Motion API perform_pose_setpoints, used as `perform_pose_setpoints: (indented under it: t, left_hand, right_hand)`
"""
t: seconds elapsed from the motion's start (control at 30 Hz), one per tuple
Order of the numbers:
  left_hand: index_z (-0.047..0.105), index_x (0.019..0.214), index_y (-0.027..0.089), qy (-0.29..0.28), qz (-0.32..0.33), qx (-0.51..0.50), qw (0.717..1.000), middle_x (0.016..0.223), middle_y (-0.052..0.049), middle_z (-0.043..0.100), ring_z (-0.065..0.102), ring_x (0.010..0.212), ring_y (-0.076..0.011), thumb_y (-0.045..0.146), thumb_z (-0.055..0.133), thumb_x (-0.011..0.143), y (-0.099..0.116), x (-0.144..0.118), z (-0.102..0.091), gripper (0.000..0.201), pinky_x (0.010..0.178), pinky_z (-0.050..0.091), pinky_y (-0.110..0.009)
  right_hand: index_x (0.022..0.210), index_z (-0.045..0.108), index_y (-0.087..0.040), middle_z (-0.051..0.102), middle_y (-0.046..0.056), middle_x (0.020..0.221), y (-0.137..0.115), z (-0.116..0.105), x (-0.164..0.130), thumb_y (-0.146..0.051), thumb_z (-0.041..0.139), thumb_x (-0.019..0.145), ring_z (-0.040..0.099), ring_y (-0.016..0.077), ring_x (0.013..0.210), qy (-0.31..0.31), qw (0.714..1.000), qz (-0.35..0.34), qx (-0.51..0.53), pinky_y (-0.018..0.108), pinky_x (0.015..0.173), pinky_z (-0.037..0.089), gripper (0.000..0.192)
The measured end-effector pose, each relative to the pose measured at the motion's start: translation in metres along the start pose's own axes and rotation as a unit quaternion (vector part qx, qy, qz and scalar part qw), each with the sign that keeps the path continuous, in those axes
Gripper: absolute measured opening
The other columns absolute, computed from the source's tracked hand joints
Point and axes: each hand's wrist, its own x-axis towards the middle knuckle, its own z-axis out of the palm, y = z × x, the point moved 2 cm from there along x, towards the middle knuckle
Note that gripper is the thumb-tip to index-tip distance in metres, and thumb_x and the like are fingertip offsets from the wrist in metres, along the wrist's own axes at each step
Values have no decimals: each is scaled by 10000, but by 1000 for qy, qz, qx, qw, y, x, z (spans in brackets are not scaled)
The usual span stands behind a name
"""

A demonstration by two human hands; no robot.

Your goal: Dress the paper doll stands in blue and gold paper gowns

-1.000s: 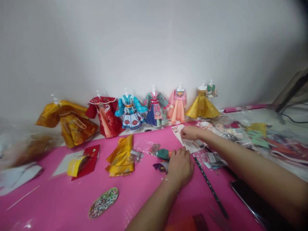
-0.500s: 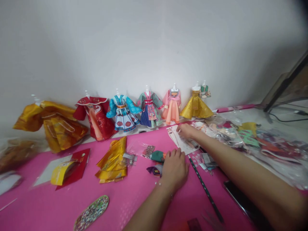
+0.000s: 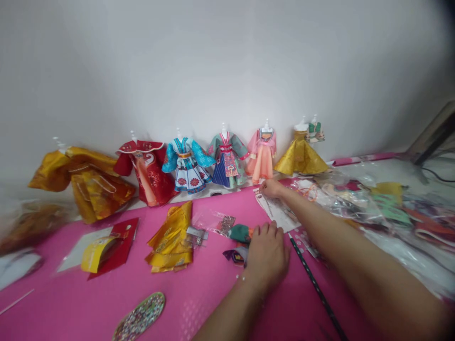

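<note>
My right hand (image 3: 273,188) reaches forward over a white printed sheet (image 3: 279,214). Its fingers are pinched together near the sheet's upper left corner; what they hold, if anything, is too small to make out. Palm down on the pink surface (image 3: 209,293) rests my left hand (image 3: 268,251), its fingers slightly apart. It touches or lies right beside a dark green fabric piece (image 3: 239,233) and a small purple patterned fabric piece (image 3: 236,256). The thumb side of this hand is partly hidden. A small clear bag of beads (image 3: 225,225) lies just beyond the green fabric.
Along the wall stand several small dress forms in costumes, among them a pink dress (image 3: 263,156) and a red gown (image 3: 151,175). Folded gold fabric (image 3: 174,237), a sequined oval piece (image 3: 142,316), a dark dotted stick (image 3: 316,286) and clear plastic bags (image 3: 351,199) lie around.
The view has shifted, so things appear farther right. My right hand has moved left across the sheet, closer to its corner. My left hand stays beside the green fabric.
</note>
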Motion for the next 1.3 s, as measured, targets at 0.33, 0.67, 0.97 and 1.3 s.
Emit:
perform_pose_setpoints:
  t: [0.33,0.67,0.97,1.3]
  left_hand:
    - [543,1271,125,1,4,-7,1000,1384,-152,540,502,1225,-310,363,379,969,-1,0,-2,417,1046,408,-503]
    - [528,1295,113,-4,3,-3,1000,1395,-161,528,493,1237,-312,372,370,975,0,1,0,441,1050,406,-498]
    - [539,1275,123,3,4,0,1000,1373,-153,543,500,1223,-306,380,390,968,-1,0,1,427,1048,408,-491]
    - [544,1266,123,17,7,-2,1000,1362,-150,553,504,1218,-307,383,394,967,-1,0,2,423,1045,407,-486]
  right_hand:
    - [1205,594,-169,622,81,1204,0,0,6,-330,598,948,642,222,1000,34,998,38,44,418,839,557,303]
    - [1173,611,-155,636,70,1174,5,-4,4,-340,605,943,647,226,985,35,996,50,58,413,829,558,296]
    - [1154,617,-151,646,64,1140,12,1,8,-339,605,943,655,213,947,43,992,67,93,389,794,568,282]
    - [1152,616,-153,649,67,1128,26,5,14,-323,608,943,658,196,917,84,976,54,191,373,771,573,270]
